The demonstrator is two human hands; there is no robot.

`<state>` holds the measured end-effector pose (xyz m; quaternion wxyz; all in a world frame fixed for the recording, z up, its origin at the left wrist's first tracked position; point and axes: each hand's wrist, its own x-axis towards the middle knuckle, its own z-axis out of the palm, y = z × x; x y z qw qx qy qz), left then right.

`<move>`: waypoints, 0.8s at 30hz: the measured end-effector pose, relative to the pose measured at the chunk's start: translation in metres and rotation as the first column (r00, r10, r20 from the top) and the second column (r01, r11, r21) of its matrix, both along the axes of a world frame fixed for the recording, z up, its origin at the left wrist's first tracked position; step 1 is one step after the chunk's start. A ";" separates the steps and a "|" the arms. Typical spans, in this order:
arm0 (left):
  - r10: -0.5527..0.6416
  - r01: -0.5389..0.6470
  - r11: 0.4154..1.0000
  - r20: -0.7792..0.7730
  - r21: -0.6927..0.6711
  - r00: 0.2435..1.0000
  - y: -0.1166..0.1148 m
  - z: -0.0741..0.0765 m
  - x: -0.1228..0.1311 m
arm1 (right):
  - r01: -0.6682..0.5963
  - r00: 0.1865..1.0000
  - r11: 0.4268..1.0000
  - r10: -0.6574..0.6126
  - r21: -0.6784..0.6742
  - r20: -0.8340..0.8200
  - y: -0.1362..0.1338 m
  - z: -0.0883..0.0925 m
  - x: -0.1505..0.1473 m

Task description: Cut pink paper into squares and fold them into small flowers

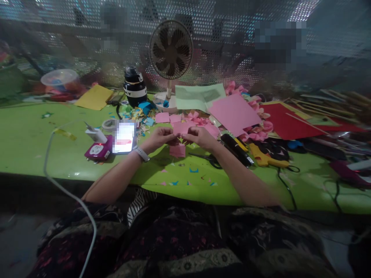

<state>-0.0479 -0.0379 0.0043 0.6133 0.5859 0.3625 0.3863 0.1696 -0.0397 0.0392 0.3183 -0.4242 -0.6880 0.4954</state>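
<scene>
Left hand (160, 139) and right hand (199, 138) meet over a green table (26, 143), thumbs and fingers pinched on a small pink paper (181, 128) held between them. The left wrist wears a pale watch (142, 153). Just below the fingers, on the table, lies a pink square (177, 151); more pink pieces (162, 117) lie beyond the hands.

Left of the left hand are a lit phone (124, 139), its screen partly blurred out, a purple box (100, 150) and a tape roll (109, 124). Scissors (215, 161) lie near the right forearm, partly hidden by it. To the right of that arm is a yellow glue gun (265, 156).

Farther back stand a black bottle (135, 88) and a round fan (171, 50). Right of the fan, a pale green sheet (197, 96) lies partly under a large pink sheet (234, 112), with pink paper petals (263, 127) beside it and a red sheet (292, 125) farther right. Small coloured scraps (193, 170) dot the table's near edge.
</scene>
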 end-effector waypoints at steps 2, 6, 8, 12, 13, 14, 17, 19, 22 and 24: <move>-0.002 0.002 1.000 0.009 0.002 1.000 0.000 -0.001 0.001 | -0.039 0.999 0.997 0.037 -0.061 -0.033 0.001 -0.005 -0.002; 0.010 -0.010 1.000 0.028 0.006 1.000 -0.001 0.000 0.003 | -0.093 0.994 0.990 0.086 -0.102 -0.067 0.003 -0.006 0.001; 0.028 -0.029 1.000 0.028 0.004 0.999 0.000 0.001 0.002 | -0.103 0.994 0.989 0.097 -0.103 -0.053 0.004 -0.004 0.003; 0.034 -0.034 0.999 0.030 -0.002 0.999 0.001 0.001 -0.001 | -0.085 0.996 0.992 0.086 -0.096 0.009 0.002 0.005 0.006; 0.019 -0.019 1.000 0.021 -0.008 1.000 0.001 0.001 -0.002 | -0.087 0.995 0.991 0.091 -0.100 0.030 0.001 0.007 0.006; -0.002 0.003 1.000 0.008 -0.015 1.000 0.001 0.001 -0.003 | -0.093 0.994 0.990 0.099 -0.105 0.050 0.000 0.008 0.006; -0.071 0.070 0.997 -0.036 -0.033 0.997 0.001 0.002 -0.004 | -0.129 0.987 0.985 0.139 -0.118 0.082 -0.003 0.011 0.006; -0.097 0.095 0.995 -0.053 -0.034 0.994 0.000 0.002 -0.005 | -0.145 0.984 0.982 0.155 -0.121 0.083 -0.003 0.011 0.005; -0.108 0.106 0.994 -0.064 -0.025 0.992 0.001 0.004 -0.007 | -0.151 0.983 0.981 0.163 -0.125 0.084 -0.002 0.009 0.004; -0.099 0.098 0.995 -0.066 -0.022 0.993 0.002 0.005 -0.009 | -0.137 0.985 0.983 0.148 -0.126 0.086 -0.001 0.009 0.005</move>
